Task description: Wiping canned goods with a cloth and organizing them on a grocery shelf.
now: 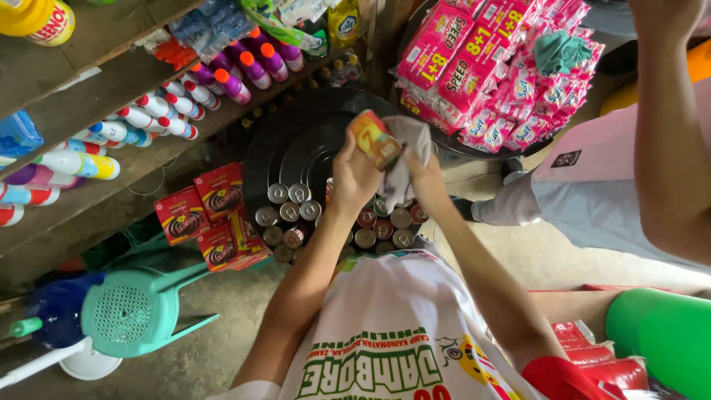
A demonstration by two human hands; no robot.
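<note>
My left hand (354, 178) is shut on a small orange and red tin can (375, 138), held tilted above a round black tray (296, 141). My right hand (424, 172) holds a grey cloth (408, 152) pressed against the can's side. Below my hands, several more tin cans (290, 213) stand upright on the tray, silver tops up, some with red sides (381, 227). My white printed shirt fills the lower middle of the view.
Wooden shelves at left carry white and purple bottles (222, 78). Red boxes (200, 211) lie beside the tray, a teal plastic stool (133, 311) lower left. Pink sachet packs (489, 67) are piled upper right. Another person's arm (666, 126) is at right, a green cylinder (659, 337) below.
</note>
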